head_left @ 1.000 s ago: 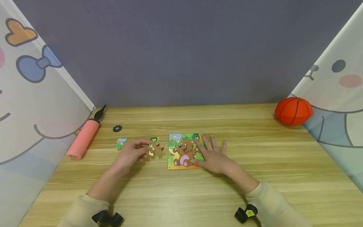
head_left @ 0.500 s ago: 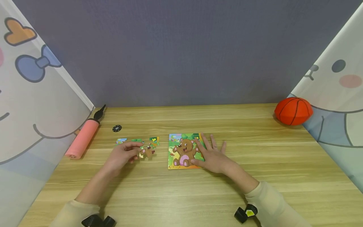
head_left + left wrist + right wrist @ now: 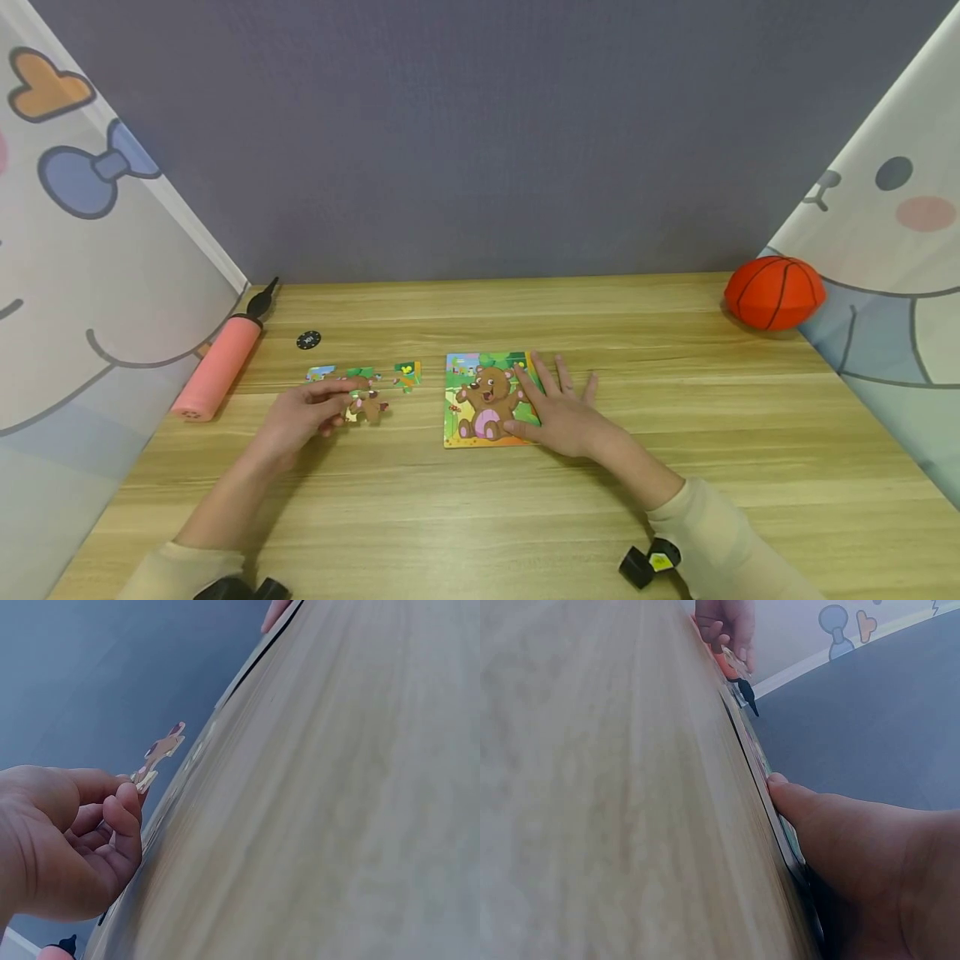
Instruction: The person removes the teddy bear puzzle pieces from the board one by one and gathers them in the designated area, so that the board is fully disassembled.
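Worktop (image 3: 675, 467) of pale wood carries a pink pump (image 3: 219, 364) and a black disc (image 3: 308, 339) at the far left, an orange ball (image 3: 774, 292) far right, and loose puzzle pieces (image 3: 407, 375) between disc and bear puzzle board (image 3: 483, 400). Left hand (image 3: 300, 414) has its grip pinched on a brown bear piece (image 3: 365, 405), held just above the wood near the loose pieces. Right hand (image 3: 566, 412) lies flat, fingers spread, pressing the board's right edge
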The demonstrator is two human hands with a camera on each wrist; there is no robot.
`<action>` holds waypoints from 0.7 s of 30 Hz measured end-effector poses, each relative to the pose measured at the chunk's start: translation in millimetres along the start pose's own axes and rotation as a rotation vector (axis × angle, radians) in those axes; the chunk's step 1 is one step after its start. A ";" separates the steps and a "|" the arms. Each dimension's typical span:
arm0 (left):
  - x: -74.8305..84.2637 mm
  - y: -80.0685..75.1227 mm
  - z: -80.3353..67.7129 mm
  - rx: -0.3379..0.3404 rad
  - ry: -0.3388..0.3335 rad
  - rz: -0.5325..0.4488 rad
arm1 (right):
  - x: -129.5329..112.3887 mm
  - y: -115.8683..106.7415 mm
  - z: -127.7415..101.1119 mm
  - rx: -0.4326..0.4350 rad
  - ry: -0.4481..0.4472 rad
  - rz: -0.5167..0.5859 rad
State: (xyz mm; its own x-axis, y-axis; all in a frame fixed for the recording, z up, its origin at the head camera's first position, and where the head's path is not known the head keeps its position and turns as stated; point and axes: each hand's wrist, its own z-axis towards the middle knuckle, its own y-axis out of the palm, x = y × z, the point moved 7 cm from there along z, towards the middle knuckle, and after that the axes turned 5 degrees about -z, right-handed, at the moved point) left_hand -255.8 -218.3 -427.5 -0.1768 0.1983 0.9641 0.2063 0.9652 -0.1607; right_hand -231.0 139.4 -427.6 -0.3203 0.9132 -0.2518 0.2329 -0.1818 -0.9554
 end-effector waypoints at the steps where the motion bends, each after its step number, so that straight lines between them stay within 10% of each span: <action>1: -0.3 -2.0 -0.7 0.004 0.000 -0.003 | 0.0 0.0 0.1 0.000 0.000 -0.001; 21: -11.4 -44.9 -15.3 0.108 -0.031 0.034 | -0.2 0.9 0.1 0.000 -0.010 -0.002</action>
State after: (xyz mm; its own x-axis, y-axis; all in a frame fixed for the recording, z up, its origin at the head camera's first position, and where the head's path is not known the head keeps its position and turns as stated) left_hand -248.3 -266.5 -428.0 -0.2011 0.2347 0.9510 0.1079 0.9703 -0.2167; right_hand -230.8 139.1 -428.4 -0.3299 0.9099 -0.2514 0.2319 -0.1801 -0.9559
